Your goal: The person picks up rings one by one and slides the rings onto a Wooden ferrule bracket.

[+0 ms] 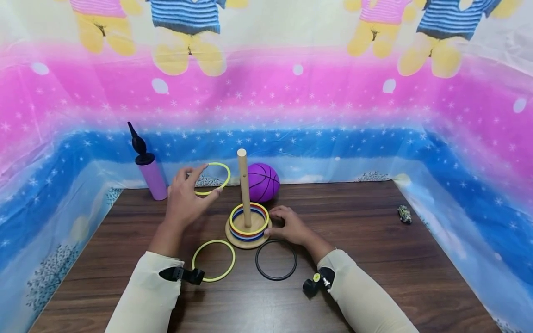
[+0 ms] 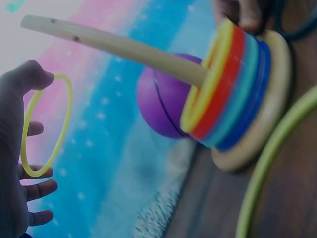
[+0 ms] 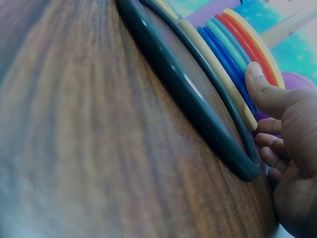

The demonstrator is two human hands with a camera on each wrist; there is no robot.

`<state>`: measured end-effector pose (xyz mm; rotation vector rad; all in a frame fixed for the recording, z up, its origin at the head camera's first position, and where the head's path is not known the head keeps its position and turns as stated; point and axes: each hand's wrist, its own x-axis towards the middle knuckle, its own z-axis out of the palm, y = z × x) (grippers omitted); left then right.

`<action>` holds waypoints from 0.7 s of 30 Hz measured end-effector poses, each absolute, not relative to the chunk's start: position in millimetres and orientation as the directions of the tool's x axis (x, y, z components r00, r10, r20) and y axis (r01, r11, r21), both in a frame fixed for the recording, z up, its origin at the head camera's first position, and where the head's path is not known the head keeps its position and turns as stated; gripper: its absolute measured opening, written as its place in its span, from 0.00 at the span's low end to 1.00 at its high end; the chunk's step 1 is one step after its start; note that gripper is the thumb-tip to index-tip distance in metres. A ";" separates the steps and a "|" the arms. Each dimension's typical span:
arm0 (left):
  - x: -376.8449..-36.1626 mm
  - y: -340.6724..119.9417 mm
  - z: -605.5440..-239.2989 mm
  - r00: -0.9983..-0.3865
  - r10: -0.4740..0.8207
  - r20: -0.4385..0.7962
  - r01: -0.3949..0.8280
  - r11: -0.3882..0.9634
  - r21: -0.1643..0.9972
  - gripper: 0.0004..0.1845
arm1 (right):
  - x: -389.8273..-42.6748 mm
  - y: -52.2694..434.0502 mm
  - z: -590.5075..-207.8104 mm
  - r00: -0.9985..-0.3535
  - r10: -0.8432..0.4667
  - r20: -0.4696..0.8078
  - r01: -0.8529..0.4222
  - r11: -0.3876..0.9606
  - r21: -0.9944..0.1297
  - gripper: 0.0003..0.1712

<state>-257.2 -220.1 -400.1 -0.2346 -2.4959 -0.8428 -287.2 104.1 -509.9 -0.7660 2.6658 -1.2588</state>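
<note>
My left hand (image 1: 185,196) holds a thin yellow ring (image 1: 228,178) up above the table, left of the wooden post (image 1: 244,189); thumb and fingers span its rim. The post rises from a round wooden base (image 1: 241,244). Around it lies a stack of rings (image 2: 223,89), yellow on top, then red, light blue and blue. My right hand (image 1: 293,226) is at the right side of this stack, thumb against the ring edges and fingers loosely bent behind. A second yellow ring (image 1: 214,280) and a black ring (image 1: 276,279) lie flat in front of the base.
Behind the post sits a purple ball (image 1: 264,182). A purple hand pump (image 1: 153,180) with a black nozzle stands at the back left. Far right on the dark wooden table (image 1: 354,259) is a small toy car (image 1: 404,214). A printed curtain (image 1: 312,106) encloses the table's back and sides.
</note>
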 end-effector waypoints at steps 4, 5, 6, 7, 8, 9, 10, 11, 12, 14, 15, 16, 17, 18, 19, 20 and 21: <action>-254.8 -214.3 -383.6 -0.834 -0.004 0.551 0.355 0.761 0.543 0.42 | -288.3 104.0 -510.5 -0.868 -0.481 0.127 -0.403 0.532 -0.745 0.35; -254.3 -212.9 -379.7 -0.826 -0.004 0.563 0.368 0.753 0.545 0.42 | -288.4 104.0 -510.5 -0.868 -0.481 0.126 -0.403 0.532 -0.745 0.35; -254.1 -211.6 -376.1 -0.820 -0.004 0.573 0.379 0.745 0.549 0.42 | -288.4 104.0 -510.5 -0.868 -0.481 0.126 -0.403 0.531 -0.746 0.35; -253.8 -210.4 -372.7 -0.814 -0.006 0.580 0.388 0.738 0.553 0.42 | -288.5 104.1 -510.7 -0.868 -0.481 0.125 -0.402 0.530 -0.746 0.35; -253.5 -209.2 -369.5 -0.809 -0.008 0.588 0.397 0.730 0.556 0.41 | -288.9 104.4 -511.5 -0.866 -0.484 0.129 -0.406 0.529 -0.745 0.35; -252.8 -207.8 -366.1 -0.804 -0.009 0.594 0.405 0.722 0.560 0.41 | -289.3 104.6 -512.3 -0.865 -0.484 0.133 -0.411 0.529 -0.742 0.35; -252.3 -206.4 -362.8 -0.801 -0.012 0.599 0.413 0.713 0.567 0.41 | -289.6 104.9 -512.9 -0.864 -0.485 0.136 -0.414 0.530 -0.740 0.35; -252.0 -205.1 -359.9 -0.796 -0.014 0.605 0.423 0.702 0.573 0.41 | -289.7 105.2 -513.3 -0.863 -0.486 0.139 -0.416 0.527 -0.741 0.35; -251.8 -203.9 -357.1 -0.793 -0.018 0.609 0.431 0.689 0.582 0.40 | -289.9 105.4 -513.7 -0.862 -0.487 0.142 -0.418 0.524 -0.742 0.35; -251.3 -201.3 -351.5 -0.784 -0.023 0.620 0.453 0.663 0.597 0.40 | -291.0 105.9 -514.9 -0.858 -0.490 0.152 -0.427 0.517 -0.742 0.35; -251.2 -200.1 -348.9 -0.779 -0.024 0.627 0.463 0.652 0.600 0.40 | -291.1 105.8 -514.7 -0.858 -0.490 0.153 -0.426 0.515 -0.744 0.34; -251.4 -198.9 -346.6 -0.772 -0.022 0.635 0.475 0.643 0.600 0.40 | -291.2 105.7 -514.5 -0.857 -0.492 0.154 -0.427 0.511 -0.746 0.34; -251.1 -197.6 -344.3 -0.767 -0.020 0.641 0.485 0.635 0.601 0.40 | -291.3 105.5 -514.3 -0.856 -0.493 0.156 -0.429 0.507 -0.748 0.34; -250.7 -196.1 -341.9 -0.763 -0.019 0.646 0.493 0.629 0.601 0.40 | -291.3 105.6 -514.3 -0.854 -0.495 0.159 -0.432 0.506 -0.747 0.34; -250.0 -194.5 -339.8 -0.760 -0.017 0.650 0.499 0.625 0.600 0.40 | -291.3 105.6 -514.3 -0.854 -0.495 0.160 -0.434 0.507 -0.745 0.34; -249.4 -193.0 -337.8 -0.757 -0.014 0.654 0.505 0.622 0.598 0.40 | -291.2 105.3 -514.1 -0.854 -0.496 0.159 -0.433 0.506 -0.746 0.34; -248.9 -191.4 -336.1 -0.754 -0.012 0.656 0.510 0.618 0.598 0.40 | -291.3 105.5 -514.4 -0.853 -0.497 0.161 -0.436 0.509 -0.743 0.34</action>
